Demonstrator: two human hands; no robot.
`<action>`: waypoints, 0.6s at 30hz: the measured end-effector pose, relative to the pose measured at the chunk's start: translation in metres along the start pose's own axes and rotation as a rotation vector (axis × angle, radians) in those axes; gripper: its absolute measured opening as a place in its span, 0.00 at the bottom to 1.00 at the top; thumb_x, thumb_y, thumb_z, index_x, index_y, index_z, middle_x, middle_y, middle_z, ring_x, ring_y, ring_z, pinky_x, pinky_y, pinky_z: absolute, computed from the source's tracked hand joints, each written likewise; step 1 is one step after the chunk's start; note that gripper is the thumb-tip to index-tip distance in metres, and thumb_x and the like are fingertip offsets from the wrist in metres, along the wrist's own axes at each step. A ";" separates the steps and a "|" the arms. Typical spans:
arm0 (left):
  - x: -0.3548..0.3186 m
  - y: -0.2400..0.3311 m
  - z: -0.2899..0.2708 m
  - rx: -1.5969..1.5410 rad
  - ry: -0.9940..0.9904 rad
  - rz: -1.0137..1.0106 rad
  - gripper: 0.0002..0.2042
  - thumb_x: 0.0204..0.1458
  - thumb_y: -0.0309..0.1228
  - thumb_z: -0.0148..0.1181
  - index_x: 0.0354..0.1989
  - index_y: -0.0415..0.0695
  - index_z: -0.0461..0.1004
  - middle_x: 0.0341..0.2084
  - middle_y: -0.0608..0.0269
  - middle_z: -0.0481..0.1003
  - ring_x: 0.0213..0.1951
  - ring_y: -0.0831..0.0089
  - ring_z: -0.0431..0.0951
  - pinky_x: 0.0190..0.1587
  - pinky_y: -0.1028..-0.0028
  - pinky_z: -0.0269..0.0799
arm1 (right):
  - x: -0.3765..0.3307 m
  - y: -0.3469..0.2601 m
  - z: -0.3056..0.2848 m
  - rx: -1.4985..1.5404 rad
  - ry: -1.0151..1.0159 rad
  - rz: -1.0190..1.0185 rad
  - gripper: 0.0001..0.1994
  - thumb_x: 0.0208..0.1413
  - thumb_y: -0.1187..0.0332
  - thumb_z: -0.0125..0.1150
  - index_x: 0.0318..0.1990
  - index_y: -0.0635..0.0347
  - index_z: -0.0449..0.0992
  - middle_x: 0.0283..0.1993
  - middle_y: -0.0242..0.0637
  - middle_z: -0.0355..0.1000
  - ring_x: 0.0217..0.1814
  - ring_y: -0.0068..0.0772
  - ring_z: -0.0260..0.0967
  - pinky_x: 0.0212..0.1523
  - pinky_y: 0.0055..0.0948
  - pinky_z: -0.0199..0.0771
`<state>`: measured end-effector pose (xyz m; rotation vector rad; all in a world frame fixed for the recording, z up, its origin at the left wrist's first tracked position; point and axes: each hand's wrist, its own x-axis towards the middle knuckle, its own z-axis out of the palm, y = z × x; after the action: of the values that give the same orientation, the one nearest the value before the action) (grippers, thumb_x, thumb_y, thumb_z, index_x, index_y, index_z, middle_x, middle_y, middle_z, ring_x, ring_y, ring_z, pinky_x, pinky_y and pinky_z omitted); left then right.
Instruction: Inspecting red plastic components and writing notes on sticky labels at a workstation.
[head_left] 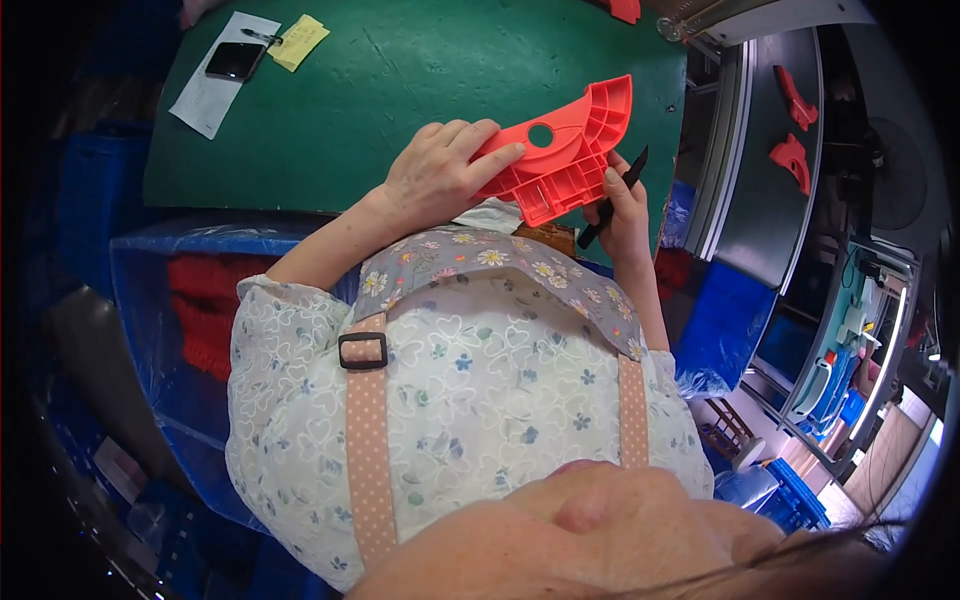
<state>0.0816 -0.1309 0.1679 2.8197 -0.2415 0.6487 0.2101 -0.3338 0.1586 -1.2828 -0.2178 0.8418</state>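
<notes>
The left hand is partly closed around a red plastic part, gripping it from its left edge: the thumb lies across the near ribbed face, its tip close to the round hole in the part, while the other fingers curl over the top edge and out of sight behind it. The part is a flat, ribbed piece with one curved edge and a grid of small cells along its rim; it is held up off the green surface, tilted, just in front of the person's chest and above the near edge of that surface. The right hand is closed around a thin black tool, held like a pen with the pointed end upward, and the hand sits right against the lower right edge of the red part; whether the tool's tip touches the part cannot be told. At the far left corner of the surface lie a sheet of white paper, a dark phone on top of it, and a yellow note just beside them. To the right, two more red parts lie on a grey conveyor, well apart from the hands. Blue crates stand below the surface on the left.
</notes>
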 end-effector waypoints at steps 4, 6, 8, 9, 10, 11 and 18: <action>-0.002 -0.004 0.002 -0.031 -0.030 -0.046 0.27 0.30 0.34 0.65 0.45 0.48 0.69 0.42 0.57 0.68 0.39 0.66 0.70 0.40 0.70 0.65 | 0.004 0.001 0.002 0.023 0.009 0.011 0.25 0.54 0.61 0.50 0.55 0.67 0.57 0.24 0.27 0.65 0.16 0.16 0.56 0.16 0.15 0.51; -0.001 -0.005 0.002 -0.036 -0.030 -0.044 0.26 0.31 0.34 0.65 0.45 0.47 0.69 0.42 0.57 0.69 0.39 0.66 0.71 0.40 0.70 0.65 | 0.005 0.002 0.002 0.019 0.011 0.016 0.25 0.54 0.61 0.50 0.55 0.68 0.57 0.24 0.27 0.65 0.16 0.16 0.56 0.16 0.16 0.51; -0.002 -0.009 0.004 -0.047 -0.033 -0.053 0.25 0.31 0.34 0.65 0.44 0.47 0.70 0.42 0.57 0.68 0.39 0.65 0.71 0.40 0.69 0.65 | 0.007 0.003 0.000 0.015 0.012 0.023 0.25 0.54 0.61 0.49 0.54 0.68 0.57 0.24 0.28 0.66 0.16 0.16 0.56 0.16 0.16 0.51; -0.002 -0.011 0.005 -0.059 -0.036 -0.062 0.25 0.32 0.34 0.65 0.44 0.47 0.70 0.42 0.57 0.68 0.39 0.64 0.71 0.40 0.68 0.65 | 0.008 0.005 -0.002 0.044 0.005 0.019 0.23 0.54 0.61 0.49 0.54 0.67 0.59 0.24 0.27 0.65 0.17 0.17 0.57 0.16 0.16 0.51; -0.003 -0.012 0.005 -0.057 -0.035 -0.064 0.25 0.32 0.34 0.65 0.44 0.47 0.70 0.42 0.57 0.68 0.39 0.64 0.71 0.40 0.68 0.65 | 0.009 0.007 -0.004 0.074 -0.002 0.016 0.22 0.55 0.62 0.49 0.53 0.66 0.61 0.24 0.27 0.65 0.17 0.17 0.57 0.16 0.17 0.52; -0.003 -0.014 0.006 -0.184 -0.048 -0.104 0.23 0.33 0.32 0.64 0.43 0.47 0.70 0.40 0.58 0.70 0.38 0.66 0.71 0.39 0.69 0.66 | 0.013 0.009 -0.011 0.072 -0.003 0.011 0.22 0.55 0.62 0.49 0.53 0.66 0.61 0.24 0.27 0.65 0.17 0.17 0.57 0.16 0.17 0.52; -0.005 -0.056 0.013 -1.548 -0.577 -0.684 0.23 0.40 0.37 0.61 0.44 0.39 0.68 0.36 0.61 0.73 0.34 0.76 0.74 0.39 0.74 0.70 | 0.048 -0.024 -0.053 -0.633 0.002 -0.224 0.18 0.50 0.68 0.58 0.48 0.63 0.69 0.34 0.28 0.69 0.30 0.13 0.59 0.33 0.14 0.62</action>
<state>0.0939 -0.0805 0.1436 1.3098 0.1217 -0.4220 0.2842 -0.3431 0.1491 -1.8053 -0.6516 0.5936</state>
